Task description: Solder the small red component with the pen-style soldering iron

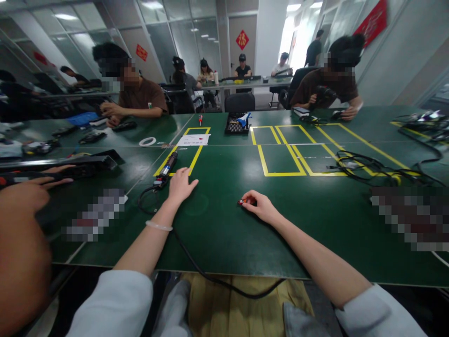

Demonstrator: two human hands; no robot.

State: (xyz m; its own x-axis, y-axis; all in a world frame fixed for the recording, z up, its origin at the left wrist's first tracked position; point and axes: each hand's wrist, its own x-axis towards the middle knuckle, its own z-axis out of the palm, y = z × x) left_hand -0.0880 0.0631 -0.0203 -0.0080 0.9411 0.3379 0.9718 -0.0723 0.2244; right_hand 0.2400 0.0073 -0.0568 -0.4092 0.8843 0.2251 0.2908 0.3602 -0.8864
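Note:
My right hand point(258, 205) is closed by fingertips and thumb on a small red and orange part point(241, 202), low over or on the green table point(224, 234). My left hand point(181, 187), with a pale bracelet at the wrist, is over the table with its thumb spread from the fingers and nothing seen in it. Just left of its fingers lies a black and silver cylindrical tool point(168, 169) with a black cable, inside a yellow tape outline. Behind that tool is a white paper point(194, 140) with a small red item on it.
A black tray point(236, 124) with a blue and white item stands at the back, near a red screwdriver point(200, 120). Black cables point(354, 164) lie at the right. A white tape roll point(147, 141) is back left. A neighbour's arm point(21, 224) reaches in at left; two people sit opposite.

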